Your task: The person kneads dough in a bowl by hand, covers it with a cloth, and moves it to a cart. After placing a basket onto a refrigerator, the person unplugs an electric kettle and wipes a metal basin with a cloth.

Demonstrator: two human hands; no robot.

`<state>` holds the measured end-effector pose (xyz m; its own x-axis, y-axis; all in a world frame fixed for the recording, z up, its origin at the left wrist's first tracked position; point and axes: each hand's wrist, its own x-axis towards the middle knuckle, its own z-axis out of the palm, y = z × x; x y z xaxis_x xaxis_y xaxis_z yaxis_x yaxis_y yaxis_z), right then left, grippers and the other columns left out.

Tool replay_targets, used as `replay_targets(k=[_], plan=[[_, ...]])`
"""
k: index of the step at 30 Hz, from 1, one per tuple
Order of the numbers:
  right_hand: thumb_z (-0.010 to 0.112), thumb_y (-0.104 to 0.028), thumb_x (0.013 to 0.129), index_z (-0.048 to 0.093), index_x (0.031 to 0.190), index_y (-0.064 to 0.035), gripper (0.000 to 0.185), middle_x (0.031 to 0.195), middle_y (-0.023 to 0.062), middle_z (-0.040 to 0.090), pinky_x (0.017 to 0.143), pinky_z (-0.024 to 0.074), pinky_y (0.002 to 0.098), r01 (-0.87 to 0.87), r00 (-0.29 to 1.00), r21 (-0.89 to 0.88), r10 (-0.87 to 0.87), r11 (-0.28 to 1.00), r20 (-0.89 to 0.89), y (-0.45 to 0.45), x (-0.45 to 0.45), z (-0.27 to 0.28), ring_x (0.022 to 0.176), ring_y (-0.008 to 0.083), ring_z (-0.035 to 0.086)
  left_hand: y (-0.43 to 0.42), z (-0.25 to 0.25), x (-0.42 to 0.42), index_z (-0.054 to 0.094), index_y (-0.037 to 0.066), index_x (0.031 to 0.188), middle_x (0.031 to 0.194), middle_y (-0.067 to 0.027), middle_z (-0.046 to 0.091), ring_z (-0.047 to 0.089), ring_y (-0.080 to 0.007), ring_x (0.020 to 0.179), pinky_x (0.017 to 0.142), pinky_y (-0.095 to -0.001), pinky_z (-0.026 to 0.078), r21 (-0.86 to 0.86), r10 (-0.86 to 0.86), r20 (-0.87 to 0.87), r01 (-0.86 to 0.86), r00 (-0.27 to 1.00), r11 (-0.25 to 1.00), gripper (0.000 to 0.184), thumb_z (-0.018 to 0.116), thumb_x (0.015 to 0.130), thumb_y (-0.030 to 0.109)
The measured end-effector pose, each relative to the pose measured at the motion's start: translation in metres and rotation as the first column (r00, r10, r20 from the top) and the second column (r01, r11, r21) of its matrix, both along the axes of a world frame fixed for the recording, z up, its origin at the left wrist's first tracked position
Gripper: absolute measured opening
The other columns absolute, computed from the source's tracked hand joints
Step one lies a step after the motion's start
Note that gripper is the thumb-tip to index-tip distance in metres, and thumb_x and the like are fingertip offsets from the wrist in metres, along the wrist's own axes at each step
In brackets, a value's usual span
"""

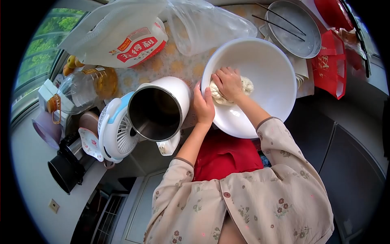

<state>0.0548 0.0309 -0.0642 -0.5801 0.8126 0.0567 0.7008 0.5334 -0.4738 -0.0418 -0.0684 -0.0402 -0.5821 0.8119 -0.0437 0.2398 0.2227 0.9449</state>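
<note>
A large white bowl stands at the counter's front edge with a lump of pale dough inside, toward its left side. My right hand presses on top of the dough, its fingers bent over it and partly sunk against it. On the bowl's left outer wall rests my left hand, thumb up along the rim and fingers on the outside, holding the bowl. Close to the left of that hand is an open white pot-like container with a dark metal interior.
Behind the bowl lie a clear plastic bag, a flour bag and a metal pan with chopsticks. An oil bottle and white fan stand left; a red bag is right.
</note>
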Motion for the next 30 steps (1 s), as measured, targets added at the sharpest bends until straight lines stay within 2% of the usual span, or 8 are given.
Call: replay_targets(k=[1,3,7,10,14,19,23,30], plan=[[0.052,-0.025,0.09,0.062,0.087,-0.0086,0.019,0.088,0.0054,0.06,0.079,0.0406,0.0391,-0.009,1.0,0.014,0.009,1.0,-0.006,0.004,0.005,0.003,0.088,0.026,0.055,0.002,0.001,-0.001,0.047,-0.005,0.123,0.111,-0.0229,0.059,0.059,-0.034,0.1,0.086,-0.0386,0.046,0.014,0.009,-0.006,-0.009,1.0,1.0,0.036,0.047,0.097,0.02],[0.05,-0.025,0.094,0.063,0.102,-0.0044,0.025,0.101,0.0089,0.063,0.087,0.0425,0.0374,0.098,0.831,-0.448,-0.32,0.889,-0.455,0.01,0.028,0.013,0.099,0.0252,0.057,-0.001,0.002,0.0,0.047,-0.004,0.123,0.111,-0.0234,0.059,0.06,-0.0348,0.1,0.085,-0.0391,0.047,-0.034,-0.01,-0.022,0.009,1.0,0.999,0.037,0.048,0.097,0.022],[0.06,-0.038,0.087,0.062,0.11,-0.0013,0.043,0.106,0.0165,0.061,0.09,0.043,0.0383,0.34,0.899,-0.651,-0.437,0.678,0.015,0.018,0.078,0.027,0.106,0.0296,0.055,-0.002,0.001,-0.001,0.047,-0.004,0.123,0.109,-0.0228,0.06,0.06,-0.0354,0.1,0.084,-0.0388,0.047,-0.069,-0.015,-0.088,0.009,0.996,0.998,0.038,0.049,0.097,0.023],[0.066,-0.04,0.081,0.063,0.11,-0.001,0.05,0.11,0.0183,0.059,0.089,0.0439,0.0383,0.243,0.961,-0.432,-0.157,0.869,0.226,0.004,0.078,0.029,0.107,0.0308,0.054,0.0,0.005,0.001,0.048,-0.003,0.121,0.108,-0.0221,0.061,0.06,-0.0354,0.099,0.083,-0.0388,0.047,-0.065,0.004,-0.058,-0.008,0.998,0.998,0.037,0.049,0.097,0.025],[0.075,-0.034,0.073,0.06,0.11,-0.0016,0.051,0.109,0.0167,0.059,0.091,0.0433,0.039,0.223,0.973,-0.467,-0.168,0.856,0.156,-0.004,0.089,0.02,0.106,0.0325,0.054,0.002,0.008,0.001,0.05,-0.003,0.119,0.106,-0.0212,0.061,0.06,-0.0349,0.096,0.082,-0.0388,0.047,-0.062,-0.001,-0.076,-0.003,0.997,0.998,0.036,0.048,0.097,0.026],[0.077,-0.013,0.07,0.053,0.101,-0.0045,0.04,0.104,0.0134,0.059,0.085,0.0461,0.0383,0.089,0.901,-0.437,-0.26,0.895,-0.349,-0.042,0.094,0.007,0.103,0.0305,0.056,0.001,0.006,0.0,0.05,-0.003,0.118,0.104,-0.0211,0.061,0.06,-0.0347,0.095,0.082,-0.0389,0.047,-0.09,0.013,-0.059,-0.019,0.998,0.996,0.036,0.049,0.097,0.027],[0.076,-0.01,0.069,0.054,0.103,-0.0066,0.041,0.1,0.0113,0.06,0.081,0.0478,0.039,0.205,0.91,-0.512,-0.355,0.834,-0.214,-0.035,0.086,0.037,0.096,0.0304,0.059,0.003,0.008,0.0,0.051,-0.002,0.117,0.103,-0.021,0.062,0.06,-0.035,0.095,0.081,-0.0391,0.047,-0.122,0.01,-0.064,-0.018,0.998,0.992,0.036,0.049,0.097,0.027],[0.076,-0.022,0.072,0.058,0.093,-0.0095,0.031,0.094,0.0065,0.056,0.089,0.0379,0.0399,-0.046,0.991,-0.135,0.028,0.99,-0.131,-0.002,0.085,0.087,0.092,0.0251,0.055,0.0,0.011,0.002,0.049,-0.004,0.119,0.103,-0.0233,0.062,0.061,-0.0334,0.094,0.081,-0.0378,0.047,-0.14,0.001,-0.033,-0.005,0.999,0.99,0.038,0.047,0.098,0.028]])
